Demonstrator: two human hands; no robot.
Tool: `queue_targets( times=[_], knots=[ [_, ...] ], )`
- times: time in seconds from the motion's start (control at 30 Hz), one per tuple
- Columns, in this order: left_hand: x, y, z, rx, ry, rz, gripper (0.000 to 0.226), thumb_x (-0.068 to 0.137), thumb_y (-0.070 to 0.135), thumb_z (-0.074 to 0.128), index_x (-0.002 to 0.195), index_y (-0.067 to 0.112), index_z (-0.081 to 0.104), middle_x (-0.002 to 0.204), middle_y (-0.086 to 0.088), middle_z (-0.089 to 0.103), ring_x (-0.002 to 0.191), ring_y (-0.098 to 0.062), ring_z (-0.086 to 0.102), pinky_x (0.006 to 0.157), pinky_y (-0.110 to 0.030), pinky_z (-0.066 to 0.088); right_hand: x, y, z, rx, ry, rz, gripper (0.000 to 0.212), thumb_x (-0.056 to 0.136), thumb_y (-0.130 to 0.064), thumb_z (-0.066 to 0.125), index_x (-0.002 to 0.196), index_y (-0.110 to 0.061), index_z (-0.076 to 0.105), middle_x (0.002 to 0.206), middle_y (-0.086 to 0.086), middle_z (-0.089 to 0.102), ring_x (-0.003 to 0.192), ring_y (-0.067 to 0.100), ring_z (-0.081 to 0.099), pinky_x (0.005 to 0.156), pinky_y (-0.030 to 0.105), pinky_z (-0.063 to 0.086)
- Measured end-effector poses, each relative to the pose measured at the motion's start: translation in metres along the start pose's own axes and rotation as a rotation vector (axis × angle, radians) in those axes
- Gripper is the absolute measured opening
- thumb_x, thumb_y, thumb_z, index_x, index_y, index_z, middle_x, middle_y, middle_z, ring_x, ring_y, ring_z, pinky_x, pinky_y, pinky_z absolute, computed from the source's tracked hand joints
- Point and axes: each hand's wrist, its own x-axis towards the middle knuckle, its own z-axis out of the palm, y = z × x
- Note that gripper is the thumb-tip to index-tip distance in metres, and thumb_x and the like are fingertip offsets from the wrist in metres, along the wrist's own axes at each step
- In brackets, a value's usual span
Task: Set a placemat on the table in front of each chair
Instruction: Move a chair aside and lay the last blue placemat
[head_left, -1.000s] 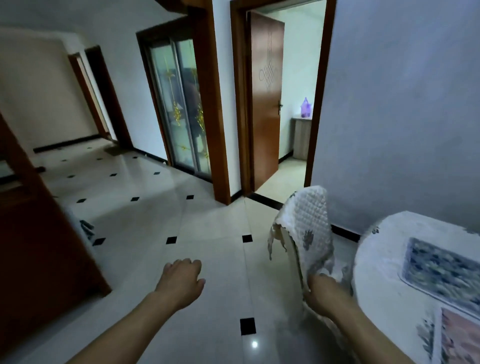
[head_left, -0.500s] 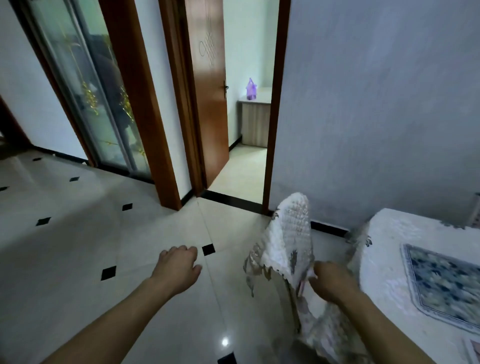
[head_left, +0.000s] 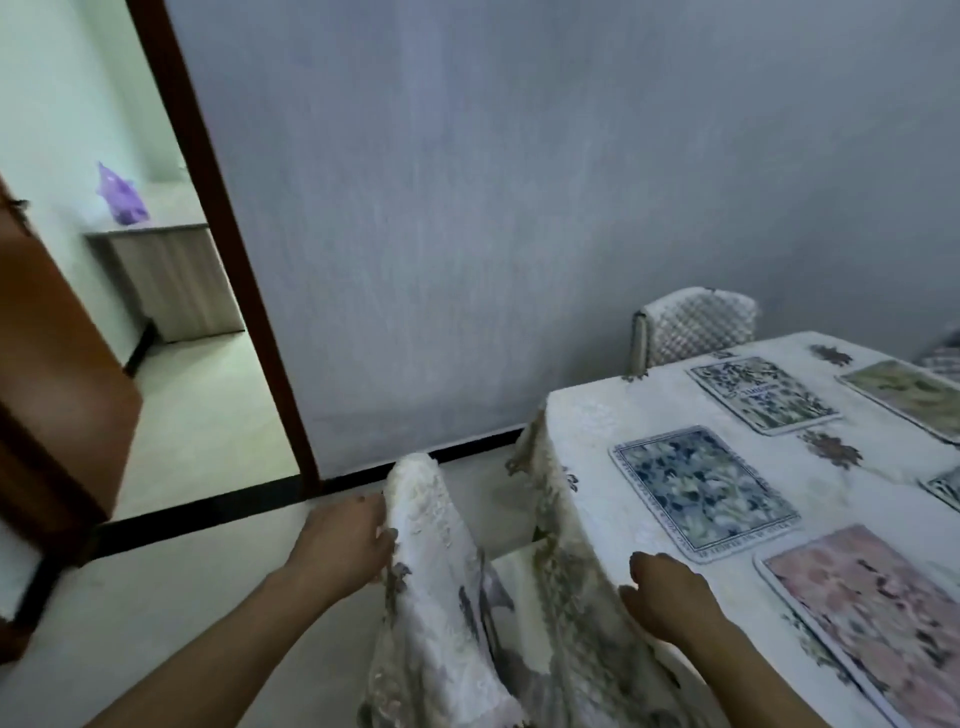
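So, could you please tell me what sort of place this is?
Probably a home dining room: a table draped in white and laid with placemats, a covered chair beside it, and a wooden door frame opening onto another room.

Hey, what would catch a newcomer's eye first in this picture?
On the white-clothed table at right, a blue placemat near the corner and a pink placemat closer in stand out. In front, the left hand holds a covered chair by its back while the right hand rests at the table edge. Through the doorway at left, a purple bag sits on a cabinet.
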Motion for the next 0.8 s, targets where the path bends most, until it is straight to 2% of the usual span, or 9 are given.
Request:
queue_targets(
  times=[0.2,0.33,0.43,0.53,0.6,0.73,0.8],
  knots=[
    [0.101,-0.004,0.010,-0.102,-0.082,0.160,0.021,0.089,0.048,0.052,0.094,0.028,0.056,0.090,0.007,0.062,0.082,-0.014,0.060,0.074,-0.034,0.053,0.065,-0.027,0.013,0.108,-0.054,0.113,0.015,0.088,-0.034,0.048,0.082,-0.021,0.043,0.081,-0.002,0.047,0.079,0.022,0.054,0.064,0.031,0.037],
    [0.168,-0.018,0.021,-0.182,-0.165,0.244,0.017,0.089,0.045,0.055,0.090,0.028,0.055,0.088,0.009,0.061,0.083,-0.013,0.060,0.077,-0.036,0.054,0.094,-0.045,0.015,0.158,-0.070,0.192,0.015,0.088,-0.030,0.047,0.077,-0.022,0.041,0.080,0.000,0.047,0.075,0.023,0.051,0.062,0.032,0.035],
    [0.207,-0.014,0.032,-0.205,-0.237,0.333,0.016,0.089,0.043,0.057,0.082,0.030,0.052,0.082,0.007,0.059,0.077,-0.011,0.057,0.074,-0.037,0.053,0.097,-0.052,0.025,0.199,-0.093,0.286,0.018,0.088,-0.033,0.046,0.076,-0.023,0.038,0.079,0.000,0.044,0.078,0.025,0.053,0.064,0.033,0.036],
    [0.242,-0.007,0.046,-0.191,-0.304,0.469,0.019,0.090,0.041,0.057,0.078,0.029,0.048,0.078,0.005,0.057,0.072,-0.013,0.055,0.069,-0.034,0.049,0.092,-0.060,0.032,0.248,-0.121,0.417,0.016,0.089,-0.037,0.046,0.085,-0.024,0.038,0.092,0.004,0.051,0.095,0.027,0.058,0.071,0.034,0.039],
    [0.264,-0.005,0.053,-0.178,-0.345,0.567,0.018,0.090,0.040,0.057,0.081,0.026,0.050,0.080,0.004,0.057,0.073,-0.015,0.055,0.066,-0.032,0.044,0.081,-0.070,0.036,0.270,-0.135,0.533,0.016,0.090,-0.038,0.047,0.089,-0.023,0.040,0.104,0.006,0.057,0.098,0.027,0.058,0.072,0.034,0.039],
    [0.297,-0.005,0.053,-0.152,-0.380,0.758,0.015,0.088,0.040,0.055,0.084,0.025,0.054,0.083,0.004,0.059,0.073,-0.011,0.054,0.059,-0.028,0.040,0.055,-0.105,0.037,0.355,-0.062,0.728,0.009,0.085,-0.026,0.052,0.091,-0.021,0.050,0.106,0.009,0.067,0.094,0.026,0.065,0.065,0.029,0.043],
    [0.312,-0.002,0.052,-0.165,-0.393,0.842,0.017,0.087,0.038,0.055,0.084,0.021,0.056,0.084,0.002,0.061,0.074,-0.014,0.056,0.062,-0.030,0.044,0.048,-0.124,0.036,0.363,-0.051,0.829,0.013,0.083,-0.020,0.052,0.094,-0.018,0.060,0.100,0.006,0.071,0.087,0.022,0.068,0.062,0.028,0.049]
  ],
)
